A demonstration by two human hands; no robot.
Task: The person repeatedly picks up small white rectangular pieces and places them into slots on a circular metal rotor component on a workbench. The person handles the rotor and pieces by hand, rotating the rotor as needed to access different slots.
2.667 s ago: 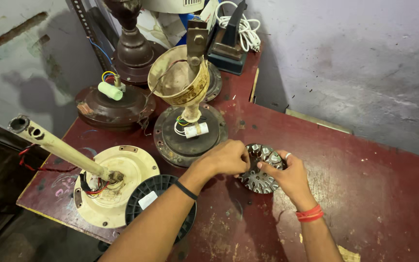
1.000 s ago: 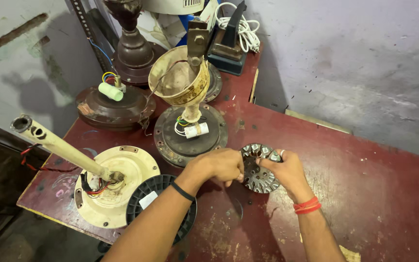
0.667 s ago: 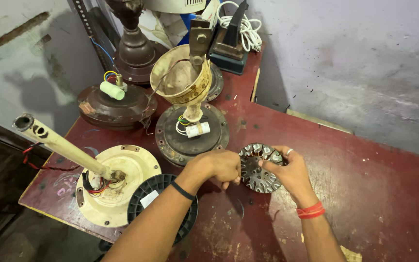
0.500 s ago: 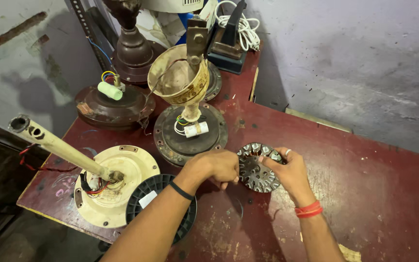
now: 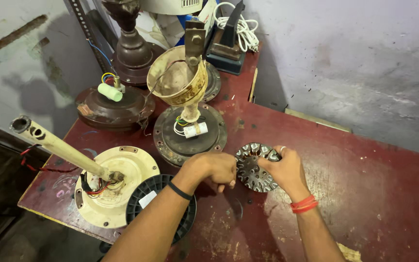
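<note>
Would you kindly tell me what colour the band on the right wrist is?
The band on the right wrist is red-orange, seen best in the head view.

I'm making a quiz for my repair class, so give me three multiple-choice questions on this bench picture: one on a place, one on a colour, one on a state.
1. Where is the toothed metal disc?
A. Between the two hands
B. Inside the gold cup
C. On the floor

2. What colour are the bands on the right wrist?
A. Blue
B. Red
C. White

3. How does the cream fan motor stand?
A. Hanging from the ceiling
B. Wrapped in plastic
C. On the red table, its rod tilted up to the left

Answers:
1 A: the left hand and right hand grip the disc's two edges.
2 B: the bands show red against the arm.
3 C: its base rests at the table's left edge, with the rod slanting away.
</note>
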